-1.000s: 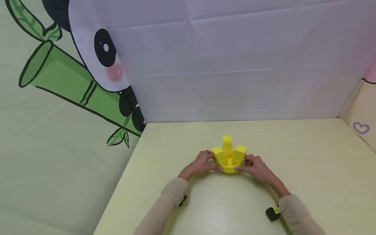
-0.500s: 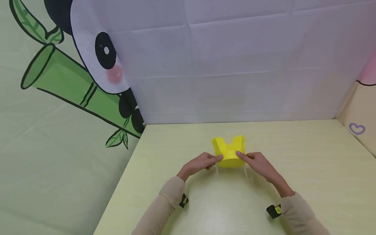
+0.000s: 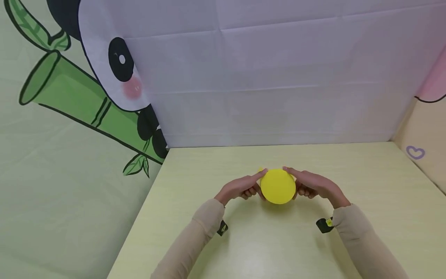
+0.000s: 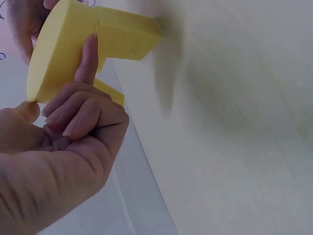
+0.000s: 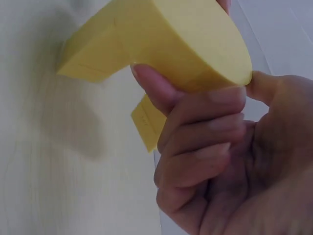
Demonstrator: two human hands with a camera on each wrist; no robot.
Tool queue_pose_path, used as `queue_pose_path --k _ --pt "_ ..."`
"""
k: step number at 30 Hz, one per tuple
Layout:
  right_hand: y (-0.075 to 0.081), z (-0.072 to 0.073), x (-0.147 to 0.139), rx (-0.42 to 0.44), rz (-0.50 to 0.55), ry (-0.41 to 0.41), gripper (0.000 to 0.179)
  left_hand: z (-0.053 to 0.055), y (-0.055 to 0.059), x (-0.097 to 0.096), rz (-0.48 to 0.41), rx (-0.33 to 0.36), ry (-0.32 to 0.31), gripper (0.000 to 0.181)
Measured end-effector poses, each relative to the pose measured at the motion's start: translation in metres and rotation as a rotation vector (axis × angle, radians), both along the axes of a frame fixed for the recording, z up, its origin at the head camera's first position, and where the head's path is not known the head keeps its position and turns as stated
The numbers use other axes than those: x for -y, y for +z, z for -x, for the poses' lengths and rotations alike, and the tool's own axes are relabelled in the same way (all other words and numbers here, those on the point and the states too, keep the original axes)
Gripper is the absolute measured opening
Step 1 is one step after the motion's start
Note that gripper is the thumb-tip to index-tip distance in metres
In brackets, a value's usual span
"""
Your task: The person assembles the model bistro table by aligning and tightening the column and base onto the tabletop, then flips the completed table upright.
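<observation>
A yellow round-based stand with blocky prongs (image 3: pixel 278 186) is tipped over, its flat disc bottom facing the head camera. My left hand (image 3: pixel 244 186) pinches the disc from the left, the thumb at its edge and the index finger (image 4: pixel 88 58) stretched along its side. From the right, my right hand (image 3: pixel 318 185) pinches it the same way, its other fingers (image 5: pixel 200 132) curled beneath the index finger. Two prongs show in the right wrist view, pointing away from the palm, and one prong (image 5: pixel 90 56) reaches close over its shadow on the table. In the head view the disc mostly hides the prongs.
The pale wooden table (image 3: pixel 216 240) extends around the hands. Behind it hangs a white cloth (image 3: pixel 271 77), and a printed panda and bamboo backdrop (image 3: pixel 83 93) is on the left. Small black devices (image 3: pixel 325 225) sit at both wrists.
The stand has turned from prongs up to its round bottom facing the head camera. Both thumbs have moved up to the disc's far edge, and the hands have rotated with it.
</observation>
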State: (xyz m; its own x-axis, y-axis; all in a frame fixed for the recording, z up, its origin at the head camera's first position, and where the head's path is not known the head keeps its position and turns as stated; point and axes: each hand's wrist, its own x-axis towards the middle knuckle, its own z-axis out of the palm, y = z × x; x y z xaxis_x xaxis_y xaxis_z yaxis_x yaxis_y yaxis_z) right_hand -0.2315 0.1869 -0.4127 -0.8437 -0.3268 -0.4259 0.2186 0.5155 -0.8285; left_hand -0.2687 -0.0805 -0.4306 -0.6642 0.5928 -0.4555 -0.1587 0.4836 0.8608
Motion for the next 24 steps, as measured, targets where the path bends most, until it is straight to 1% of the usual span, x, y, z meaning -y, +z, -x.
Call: queue_pose_path --k 4,7,11,16,20,24 --pt "0.004 0.009 -0.002 0.091 -0.010 0.009 0.081 0.006 0.002 -0.005 0.024 0.070 0.033 0.089" --pt "0.004 0.014 -0.005 0.136 -0.017 0.007 0.082 0.011 0.002 -0.008 0.024 0.119 0.034 0.088" --pt "0.001 0.019 -0.007 0.156 -0.024 0.008 0.081 0.018 0.001 -0.011 0.033 0.160 0.030 0.088" --pt "-0.008 0.026 -0.009 0.186 -0.026 -0.003 0.080 0.025 -0.002 -0.014 0.067 0.208 0.051 0.089" --pt "-0.013 0.031 -0.009 0.218 -0.027 -0.031 0.079 0.029 -0.005 -0.017 0.082 0.223 0.066 0.088" --pt "-0.015 0.035 -0.011 0.232 -0.027 -0.048 0.079 0.032 -0.006 -0.020 0.092 0.212 0.081 0.088"
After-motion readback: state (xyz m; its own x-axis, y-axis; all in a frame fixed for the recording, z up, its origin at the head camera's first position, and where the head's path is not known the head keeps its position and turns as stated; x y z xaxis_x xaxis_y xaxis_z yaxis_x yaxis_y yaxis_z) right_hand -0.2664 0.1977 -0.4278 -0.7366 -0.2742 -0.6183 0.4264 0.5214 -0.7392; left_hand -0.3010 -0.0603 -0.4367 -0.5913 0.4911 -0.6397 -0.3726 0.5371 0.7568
